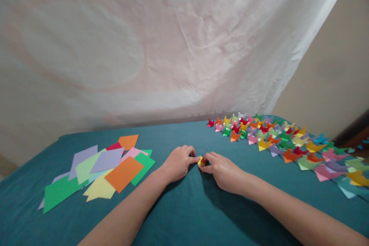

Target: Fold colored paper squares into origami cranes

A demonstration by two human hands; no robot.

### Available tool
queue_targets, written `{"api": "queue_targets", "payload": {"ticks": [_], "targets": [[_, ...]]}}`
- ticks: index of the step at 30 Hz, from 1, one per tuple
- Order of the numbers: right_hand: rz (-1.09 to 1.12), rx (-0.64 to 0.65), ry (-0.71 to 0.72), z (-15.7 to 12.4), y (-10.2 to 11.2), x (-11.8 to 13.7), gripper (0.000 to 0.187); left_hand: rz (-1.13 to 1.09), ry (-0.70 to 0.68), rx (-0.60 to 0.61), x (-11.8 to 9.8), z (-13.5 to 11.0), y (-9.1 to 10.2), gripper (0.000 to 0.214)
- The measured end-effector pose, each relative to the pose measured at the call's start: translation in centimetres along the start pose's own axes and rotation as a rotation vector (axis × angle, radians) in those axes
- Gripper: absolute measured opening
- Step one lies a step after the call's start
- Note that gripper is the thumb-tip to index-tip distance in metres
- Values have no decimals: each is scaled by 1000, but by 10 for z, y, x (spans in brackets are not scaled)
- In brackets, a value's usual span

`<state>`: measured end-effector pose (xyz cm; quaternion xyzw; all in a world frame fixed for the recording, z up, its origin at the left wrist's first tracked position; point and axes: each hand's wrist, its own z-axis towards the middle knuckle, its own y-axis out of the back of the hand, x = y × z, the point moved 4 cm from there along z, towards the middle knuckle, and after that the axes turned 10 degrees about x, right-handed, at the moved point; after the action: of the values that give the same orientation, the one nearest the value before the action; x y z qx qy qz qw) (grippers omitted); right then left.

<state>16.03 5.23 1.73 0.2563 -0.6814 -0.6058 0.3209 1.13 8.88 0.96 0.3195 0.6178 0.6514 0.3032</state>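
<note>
A small yellow folded paper (pixel 201 161) is between my two hands at the middle of the table, mostly covered by fingers. My right hand (pixel 220 167) pinches it from the right between thumb and fingers. From the left, my left hand (pixel 180 161) meets its edge with the thumb and curled fingers closed in at the paper. The finer folds are too small to make out.
Loose coloured paper sheets (pixel 123 175) lie overlapping on the left of the teal tablecloth (pixel 178 215). Rows of small folded paper birds (pixel 275 150) stand on the right. Behind the table hangs a pale curtain (pixel 161 46), with a beige wall (pixel 325 69) at right.
</note>
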Motion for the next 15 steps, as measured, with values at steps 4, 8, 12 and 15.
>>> {"api": "queue_targets", "payload": {"ticks": [4,8,12,15], "targets": [[-23,29,-24,-4,1,4,39,-2,1,6,1,0,1,36],[-24,48,-46,-8,-1,8,41,-8,1,6,2,0,0,36],[-40,39,-41,-11,-3,13,42,-6,5,3,3,0,0,36],[-78,23,-43,-13,-3,18,41,-7,6,2,3,1,-1,35]]}}
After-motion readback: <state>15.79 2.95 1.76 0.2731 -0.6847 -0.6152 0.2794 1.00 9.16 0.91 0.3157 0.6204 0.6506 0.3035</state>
